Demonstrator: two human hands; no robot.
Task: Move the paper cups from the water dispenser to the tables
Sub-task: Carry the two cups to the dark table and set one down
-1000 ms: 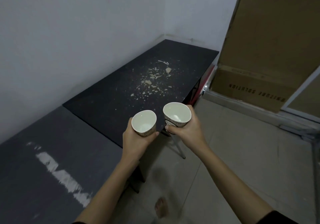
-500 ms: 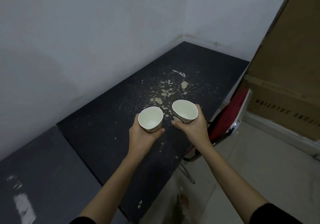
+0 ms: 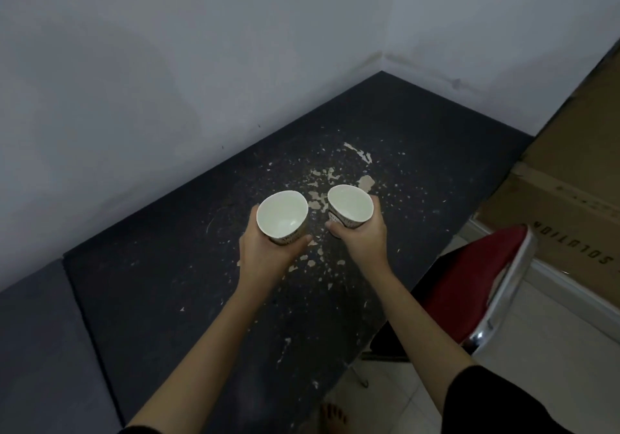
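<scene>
Left hand (image 3: 268, 252) grips one paper cup (image 3: 282, 216) | right hand (image 3: 360, 237) grips another cup (image 3: 350, 207) | both held upright above the black desk's (image 3: 167, 299) flaking middle | advice: lower each level, release once bases sit flat, away from the edge.

Both arms reached forward, bare to dark sleeves. The left hand (image 3: 268, 249) and right hand (image 3: 360, 237) each curled closed, side by side.

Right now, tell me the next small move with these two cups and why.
Probably lower both cups onto the black table: the left hand and right hand each hold a paper cup upright above its flaked top.
</scene>
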